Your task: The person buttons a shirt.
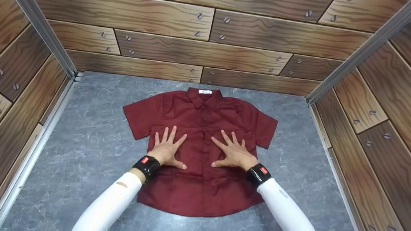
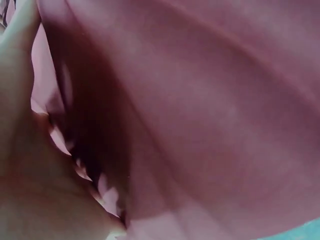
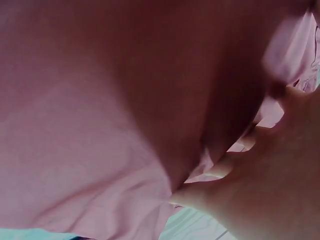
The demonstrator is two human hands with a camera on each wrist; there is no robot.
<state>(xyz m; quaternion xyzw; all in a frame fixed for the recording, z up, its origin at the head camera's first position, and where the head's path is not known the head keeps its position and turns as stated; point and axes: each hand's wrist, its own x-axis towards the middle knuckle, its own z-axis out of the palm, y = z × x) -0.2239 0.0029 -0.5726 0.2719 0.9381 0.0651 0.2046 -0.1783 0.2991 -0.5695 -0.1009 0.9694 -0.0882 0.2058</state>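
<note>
A dark red short-sleeved shirt (image 1: 192, 195) lies spread front side up, its collar (image 1: 210, 102) at the far end and its curved hem toward me. My left hand (image 1: 167, 149) rests on the left half of the chest, fingers straight and spread. On the other side of the button placket, my right hand (image 1: 236, 152) lies on the cloth with its fingers spread too. Both thumbs point inward toward the placket. In the left wrist view, shirt cloth (image 2: 210, 110) fills most of the picture beside the palm. The right wrist view likewise shows cloth (image 3: 75, 125) close by the hand.
The shirt lies on a grey marbled surface (image 1: 86, 154). Wood-patterned panels (image 1: 167, 45) with printed screws stand at the back and both sides. Metal rails (image 1: 48, 38) run along the corners. A white label (image 1: 205, 91) shows inside the collar.
</note>
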